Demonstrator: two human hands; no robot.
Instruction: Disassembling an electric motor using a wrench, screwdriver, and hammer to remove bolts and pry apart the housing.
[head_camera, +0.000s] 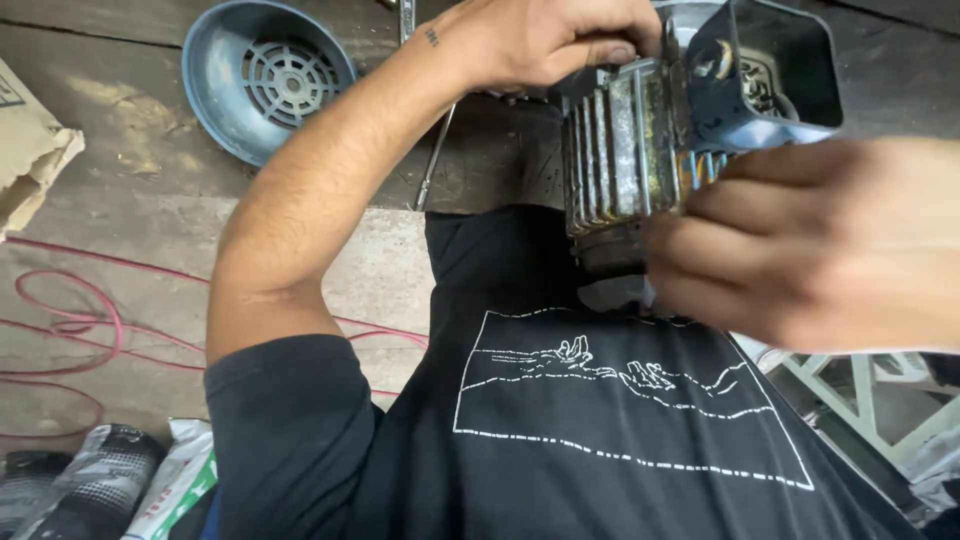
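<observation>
Left hand (545, 40): you are gripping the top of the finned motor housing (620, 150).
Right hand (810, 245): you are clasping its side below the blue terminal box (770, 70).
Floor: a blue fan cover (262, 75) is lying apart.

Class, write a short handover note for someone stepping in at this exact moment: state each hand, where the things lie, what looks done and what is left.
Left hand: gripping the top end of the finned electric motor, held up against the chest.
Right hand: blurred, close to the camera, fingers against the motor's side beneath its blue terminal box.
Blue fan cover: off the motor, lying open side up on the wooden floor. A metal rod lies beside it, pink cable further left.
Done: cover removed.
Left: motor in hand, cover not refitted; terminal box open, its inside unclear.
</observation>
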